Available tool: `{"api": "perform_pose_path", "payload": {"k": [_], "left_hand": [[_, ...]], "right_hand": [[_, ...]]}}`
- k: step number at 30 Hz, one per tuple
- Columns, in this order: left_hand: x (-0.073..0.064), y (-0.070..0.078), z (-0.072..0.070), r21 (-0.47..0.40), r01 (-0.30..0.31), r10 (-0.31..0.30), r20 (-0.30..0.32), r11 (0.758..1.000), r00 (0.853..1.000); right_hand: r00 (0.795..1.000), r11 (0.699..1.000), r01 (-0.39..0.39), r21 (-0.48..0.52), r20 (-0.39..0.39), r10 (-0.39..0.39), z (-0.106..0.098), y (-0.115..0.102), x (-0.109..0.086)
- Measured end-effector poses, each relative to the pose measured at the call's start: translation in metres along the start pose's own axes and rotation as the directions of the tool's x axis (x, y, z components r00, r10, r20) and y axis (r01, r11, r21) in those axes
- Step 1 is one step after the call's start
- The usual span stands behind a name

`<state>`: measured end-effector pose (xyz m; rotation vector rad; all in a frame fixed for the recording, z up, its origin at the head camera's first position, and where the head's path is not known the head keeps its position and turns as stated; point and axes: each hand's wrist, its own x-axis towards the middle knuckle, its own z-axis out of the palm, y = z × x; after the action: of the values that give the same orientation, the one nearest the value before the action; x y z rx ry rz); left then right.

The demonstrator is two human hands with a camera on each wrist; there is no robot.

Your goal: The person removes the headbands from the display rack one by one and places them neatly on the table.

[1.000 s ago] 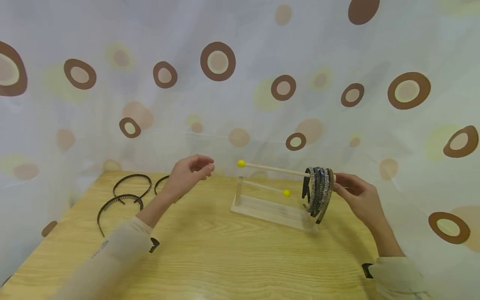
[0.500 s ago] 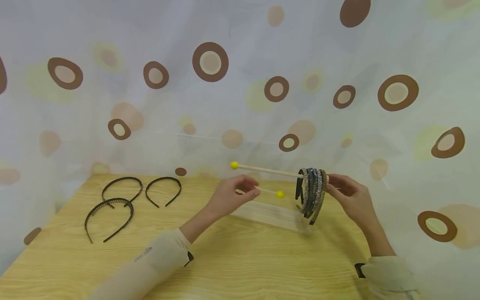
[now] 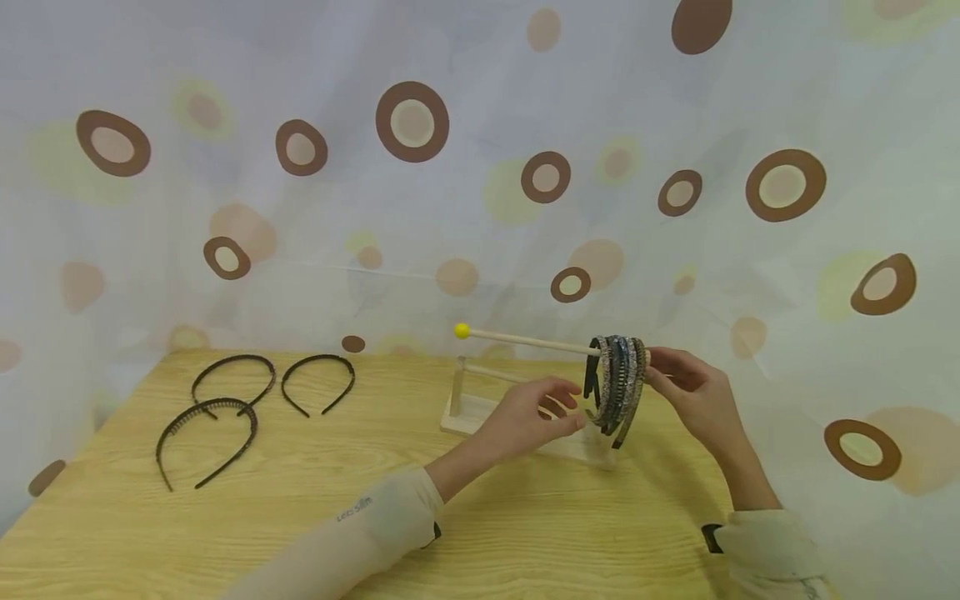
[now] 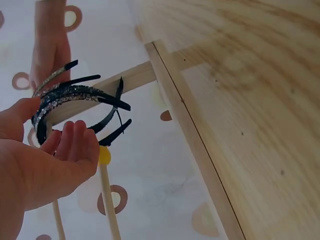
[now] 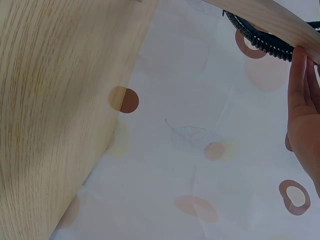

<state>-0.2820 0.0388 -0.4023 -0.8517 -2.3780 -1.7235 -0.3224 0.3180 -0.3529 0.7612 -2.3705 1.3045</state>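
Note:
Several glittery and black headbands (image 3: pixel 618 383) hang bunched at the right end of a wooden stand's (image 3: pixel 452 408) upper rod (image 3: pixel 532 340). That rod ends at the left in a yellow ball (image 3: pixel 461 331). My right hand (image 3: pixel 701 396) pinches the stand's right upright, just beside the bunch; the right wrist view shows fingertips on the wooden upright (image 5: pixel 270 20). My left hand (image 3: pixel 521 417) is at the left side of the headbands, thumb and fingers apart. In the left wrist view its thumb lies close to the glittery bands (image 4: pixel 75 95); contact is unclear. The left hand hides part of the lower rod.
At the table's left lie three thin dark headbands: a toothed one (image 3: pixel 251 442) in front, another (image 3: pixel 234 360) behind it, and one (image 3: pixel 318 360) to its right. The wood-grain table (image 3: pixel 360 467) meets a patterned curtain (image 3: pixel 480 208) at the back.
My left hand has moved right, from near the loose headbands, past the rod's yellow ball, to the bunched headbands. My right hand stays on the stand. The view has shifted slightly.

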Motion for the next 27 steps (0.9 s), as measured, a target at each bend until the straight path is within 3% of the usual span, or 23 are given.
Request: {"api": "perform_pose_path", "payload": {"k": [4, 13, 27], "left_hand": [[0.002, -0.002, 0.011, 0.021, 0.016, -0.017, 0.047, 1.000, 0.999], [0.005, -0.004, 0.022, 0.038, -0.039, 0.036, 0.091, 0.998, 0.995], [0.004, 0.007, 0.024, -0.071, 0.003, 0.000, 0.048, 0.997, 0.999]], "right_hand": [[1.000, 1.000, 0.004, -0.002, 0.000, -0.004, 0.000, -0.011, -0.001], [1.000, 1.000, 0.001, -0.010, -0.004, -0.001, -0.001, -0.011, -0.004], [1.000, 1.000, -0.016, -0.014, 0.005, 0.016, 0.000, -0.014, -0.001]]}}
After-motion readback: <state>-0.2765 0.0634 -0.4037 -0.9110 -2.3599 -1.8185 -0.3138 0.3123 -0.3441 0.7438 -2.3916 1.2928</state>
